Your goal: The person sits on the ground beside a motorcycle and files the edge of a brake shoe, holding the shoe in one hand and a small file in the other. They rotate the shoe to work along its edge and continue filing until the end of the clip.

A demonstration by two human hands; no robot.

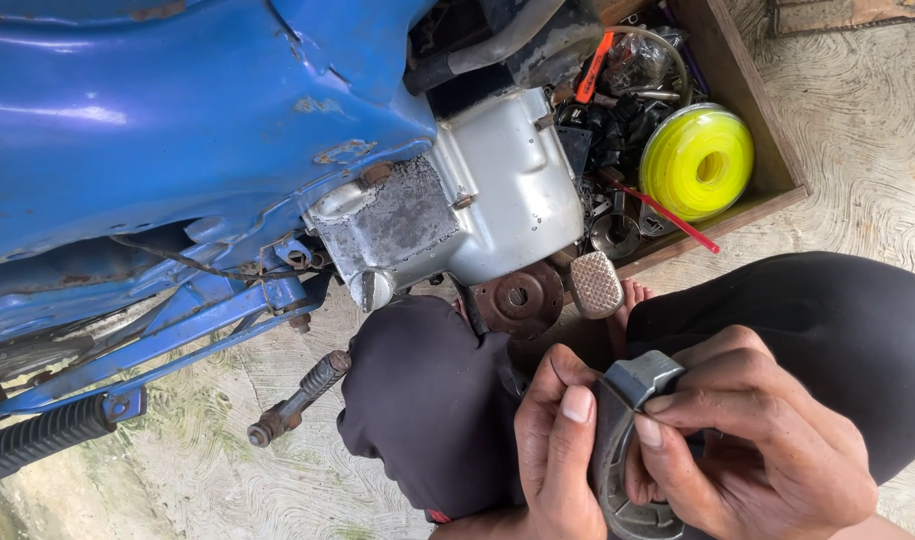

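Left hand (558,450): gripping grey brake shoe (623,450), bottom centre of frame.
Right hand (768,440): clasped on same shoe, thumb pressing.
Above: blue motorcycle (178,120), silver engine cover (498,190).
Upper right: yellow spool (698,160) in wooden box (768,130).

Swirl-textured concrete floor (858,130) – mossy patches, daylight; wooden box (753,90) w/ parts.

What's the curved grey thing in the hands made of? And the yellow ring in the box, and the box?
The curved grey part, held by the left hand and right hand, looks like cast metal: dull grey, matte, with hard edges. The yellow ring looks like coiled plastic line, glossy and see-through. The box seems to be wood: brown, flat boards, unpainted.
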